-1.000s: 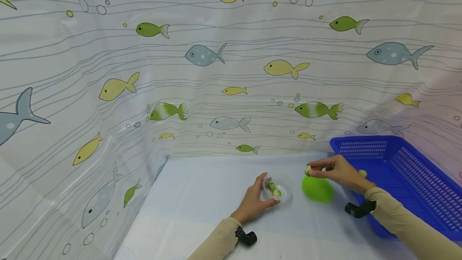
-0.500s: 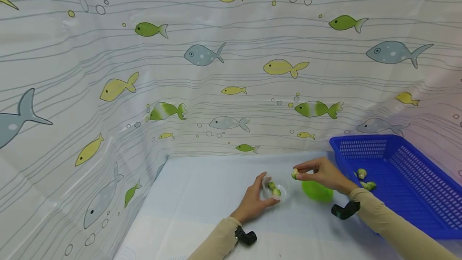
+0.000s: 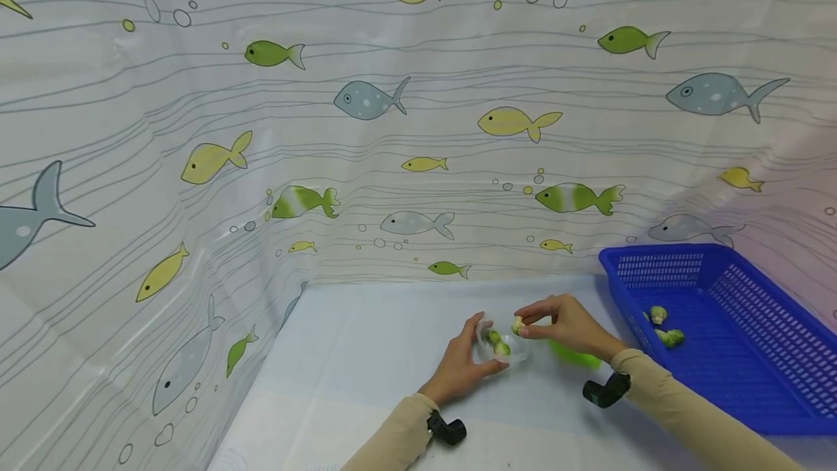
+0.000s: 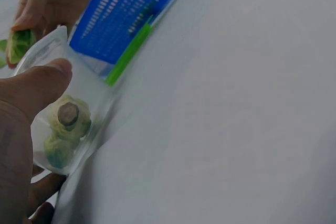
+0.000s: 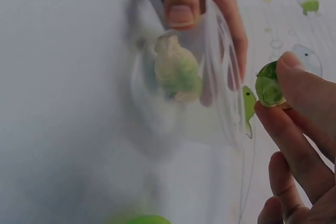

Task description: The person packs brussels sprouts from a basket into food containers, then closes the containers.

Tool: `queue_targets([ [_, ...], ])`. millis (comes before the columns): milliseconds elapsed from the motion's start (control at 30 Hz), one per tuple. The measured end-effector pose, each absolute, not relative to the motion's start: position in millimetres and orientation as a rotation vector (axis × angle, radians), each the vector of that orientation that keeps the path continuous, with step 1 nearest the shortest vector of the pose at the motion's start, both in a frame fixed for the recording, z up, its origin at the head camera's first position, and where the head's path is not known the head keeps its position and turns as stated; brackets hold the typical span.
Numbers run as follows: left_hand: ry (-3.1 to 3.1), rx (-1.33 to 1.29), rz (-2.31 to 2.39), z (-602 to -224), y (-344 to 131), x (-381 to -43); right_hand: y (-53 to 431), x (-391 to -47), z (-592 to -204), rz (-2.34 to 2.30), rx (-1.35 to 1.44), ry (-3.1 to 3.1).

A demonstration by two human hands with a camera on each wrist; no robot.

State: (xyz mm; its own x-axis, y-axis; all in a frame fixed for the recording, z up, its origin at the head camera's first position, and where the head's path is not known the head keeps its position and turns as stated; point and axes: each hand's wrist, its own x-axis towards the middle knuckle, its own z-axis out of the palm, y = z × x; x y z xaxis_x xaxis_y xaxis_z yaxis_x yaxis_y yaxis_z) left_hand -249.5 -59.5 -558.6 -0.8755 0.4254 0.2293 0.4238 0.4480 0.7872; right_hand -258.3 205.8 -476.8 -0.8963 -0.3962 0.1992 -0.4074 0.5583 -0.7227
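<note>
My left hand [image 3: 456, 368] grips a small clear plastic container [image 4: 97, 90], thumb on the near side and fingers behind. Inside it lie Brussels sprouts [image 3: 500, 349]; in the left wrist view one shows its cut stem [image 4: 68, 114]. Between thumb and fingertips my right hand [image 3: 567, 325] pinches another Brussels sprout [image 5: 269, 84], held just beside the container's right rim. A bright green, flat, round piece [image 3: 575, 356], lid-like, lies on the table under the right hand, which partly covers it.
On the right stands a blue perforated basket [image 3: 752, 384] with several Brussels sprouts [image 3: 670, 338] near its left wall. White cloth covers the table [image 3: 366, 340]. A fish-printed curtain [image 3: 418, 129] hangs behind and along the left side.
My right hand has moved left from beside the basket to the container's rim, carrying the Brussels sprout. More sprouts in the basket are now uncovered. The left hand and container stay put.
</note>
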Motion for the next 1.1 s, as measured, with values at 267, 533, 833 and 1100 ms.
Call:
queue_targets([
  [267,2.667,0.752,1.447,-558,-59,-250,197,-261,-487,1.243,0.758,-2.748],
  [533,2.688,0.769,1.436,-558,-59,-251,189,-266,-494,1.212,0.785,-2.719],
  [833,2.688,0.782,1.446,-560,-59,-250,181,-267,-497,1.114,0.795,-2.713],
  [1100,2.679,0.787,1.448,-558,-59,-250,175,-268,-500,1.012,0.773,-2.736],
])
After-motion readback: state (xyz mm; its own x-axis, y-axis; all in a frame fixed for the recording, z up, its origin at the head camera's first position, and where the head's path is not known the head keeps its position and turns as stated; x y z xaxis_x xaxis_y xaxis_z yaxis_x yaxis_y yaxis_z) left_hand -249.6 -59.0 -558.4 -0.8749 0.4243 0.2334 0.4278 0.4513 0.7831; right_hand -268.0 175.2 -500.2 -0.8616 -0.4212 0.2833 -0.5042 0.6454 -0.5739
